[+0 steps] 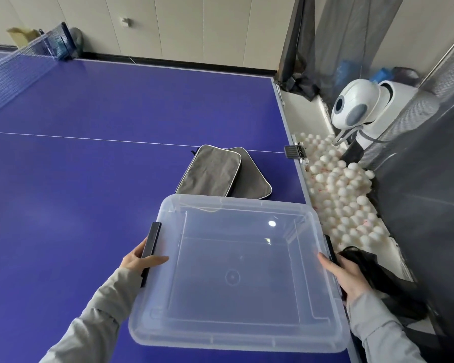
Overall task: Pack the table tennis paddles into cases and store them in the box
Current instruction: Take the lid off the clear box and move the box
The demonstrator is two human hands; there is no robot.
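Note:
A clear plastic box (236, 271) with its lid on stands at the near right of the blue table (89, 179). My left hand (142, 260) grips the black latch (151, 241) on the box's left side, thumb on the lid. My right hand (345, 275) holds the box's right side at the other black latch (330, 247). Two grey paddle cases (212, 174) lie stacked just beyond the box, one partly over the other (257, 179). No bare paddle is in view.
The net (19, 66) crosses the far left. Off the table's right edge a trough holds several white balls (344, 189), with a white ball machine (362, 106) and dark netting (417, 192) behind. A black clamp (295, 152) sits on the table's edge.

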